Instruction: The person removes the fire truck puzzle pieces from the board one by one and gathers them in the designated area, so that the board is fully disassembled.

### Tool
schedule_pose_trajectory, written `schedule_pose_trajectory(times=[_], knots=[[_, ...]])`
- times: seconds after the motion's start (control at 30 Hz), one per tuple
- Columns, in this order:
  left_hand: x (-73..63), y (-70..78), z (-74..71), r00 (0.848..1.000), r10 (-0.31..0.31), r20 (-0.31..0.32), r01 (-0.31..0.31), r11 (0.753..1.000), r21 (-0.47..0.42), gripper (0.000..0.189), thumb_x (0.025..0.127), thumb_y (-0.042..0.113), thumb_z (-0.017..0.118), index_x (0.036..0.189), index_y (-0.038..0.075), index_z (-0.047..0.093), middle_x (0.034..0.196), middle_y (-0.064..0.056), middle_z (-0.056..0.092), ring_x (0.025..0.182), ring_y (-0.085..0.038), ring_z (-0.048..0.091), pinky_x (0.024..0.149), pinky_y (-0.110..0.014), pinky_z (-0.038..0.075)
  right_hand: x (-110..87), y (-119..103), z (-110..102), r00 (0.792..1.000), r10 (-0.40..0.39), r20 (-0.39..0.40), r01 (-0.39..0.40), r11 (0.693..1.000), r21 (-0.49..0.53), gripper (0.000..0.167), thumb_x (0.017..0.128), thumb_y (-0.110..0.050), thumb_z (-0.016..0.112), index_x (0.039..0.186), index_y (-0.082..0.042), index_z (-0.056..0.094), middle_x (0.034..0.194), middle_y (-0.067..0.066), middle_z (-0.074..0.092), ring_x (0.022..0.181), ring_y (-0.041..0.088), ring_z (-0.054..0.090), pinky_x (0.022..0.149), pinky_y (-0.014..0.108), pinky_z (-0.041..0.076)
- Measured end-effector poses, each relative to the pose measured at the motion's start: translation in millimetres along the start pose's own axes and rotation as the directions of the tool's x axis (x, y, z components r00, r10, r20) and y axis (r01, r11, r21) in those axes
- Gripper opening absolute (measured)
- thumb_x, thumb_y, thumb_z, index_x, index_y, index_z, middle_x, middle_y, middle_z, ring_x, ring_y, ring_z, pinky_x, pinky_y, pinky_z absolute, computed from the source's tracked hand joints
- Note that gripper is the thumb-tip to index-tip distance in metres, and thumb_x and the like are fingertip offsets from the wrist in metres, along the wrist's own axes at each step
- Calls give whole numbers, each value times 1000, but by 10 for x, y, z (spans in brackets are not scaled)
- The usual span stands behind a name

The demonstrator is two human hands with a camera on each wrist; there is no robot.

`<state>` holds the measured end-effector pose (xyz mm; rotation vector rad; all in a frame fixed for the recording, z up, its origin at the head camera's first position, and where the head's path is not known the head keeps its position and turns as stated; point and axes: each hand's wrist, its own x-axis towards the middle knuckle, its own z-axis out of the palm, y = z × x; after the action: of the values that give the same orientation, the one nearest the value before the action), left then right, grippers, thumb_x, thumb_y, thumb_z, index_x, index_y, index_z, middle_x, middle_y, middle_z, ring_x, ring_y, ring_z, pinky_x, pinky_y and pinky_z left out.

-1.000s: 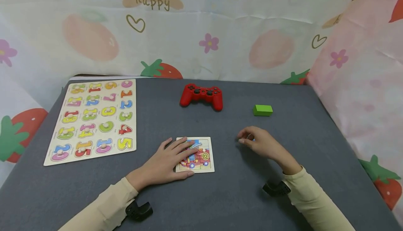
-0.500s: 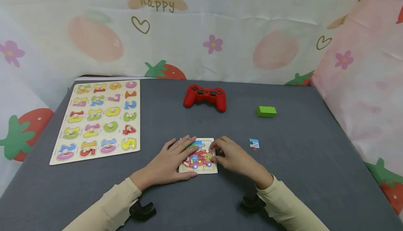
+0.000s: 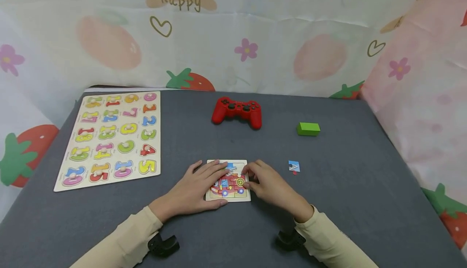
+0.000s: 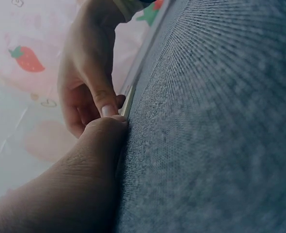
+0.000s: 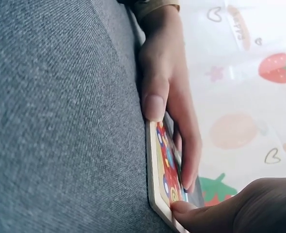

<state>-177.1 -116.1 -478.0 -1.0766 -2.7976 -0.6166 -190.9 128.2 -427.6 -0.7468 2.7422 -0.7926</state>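
Note:
A small square jigsaw puzzle (image 3: 233, 196) with a red vehicle picture lies in its pale frame at the table's middle. My left hand (image 3: 198, 187) rests spread over its left side, fingers across the picture and thumb at the near edge. My right hand (image 3: 271, 185) is at the right side, its fingers curled and its thumb and forefinger on a puzzle piece (image 3: 240, 181) with a yellow circle. In the right wrist view the right thumb (image 5: 184, 208) touches the picture by that circle. A loose blue puzzle piece (image 3: 294, 166) lies on the table to the right.
A large number puzzle board (image 3: 113, 140) with knobbed numerals lies at the left. Farther back are a red game controller (image 3: 237, 112) and a green block (image 3: 308, 129). A printed cloth (image 3: 204, 37) hangs behind the grey table (image 3: 346, 170).
My right hand has moved left from the loose blue piece, now uncovered on the table, to the puzzle's right edge, where it has stayed for the last half second. The left hand stays put.

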Motion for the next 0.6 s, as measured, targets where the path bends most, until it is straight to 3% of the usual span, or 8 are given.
schedule_pose_trajectory(times=[0.2, 0.43, 0.6], knots=[[-11, 2, -1, 999, 35, -7, -34, 999, 20, 72, 87, 66, 50, 148, 29, 37, 154, 3, 33, 144, -21, 24, 110, -57, 20, -14, -8, 4, 1000, -11, -10, 11, 1000, -19, 19, 88, -13, 70, 104, -11, 61, 90, 2, 54, 79, 14, 51, 70, 29, 45], [-25, 5, -39, 984, 154, 92, -155, 988, -1, 50, 97, 54, 42, 145, 44, 35, 157, 6, 27, 146, -22, 19, 108, -65, 14, -7, -7, 36, 999, -15, -40, 15, 1000, -19, 18, 87, -11, 71, 102, -11, 61, 89, 2, 54, 78, 12, 50, 70, 29, 46], [-3, 13, -48, 977, 165, 136, -164, 986, -17, 46, 100, 52, 37, 145, 47, 32, 158, 7, 25, 146, -20, 18, 109, -65, 11, -3, -5, 48, 998, -2, -62, 2, 1000, -5, 19, 85, -10, 72, 101, -10, 61, 89, 2, 53, 79, 12, 50, 70, 30, 45]])
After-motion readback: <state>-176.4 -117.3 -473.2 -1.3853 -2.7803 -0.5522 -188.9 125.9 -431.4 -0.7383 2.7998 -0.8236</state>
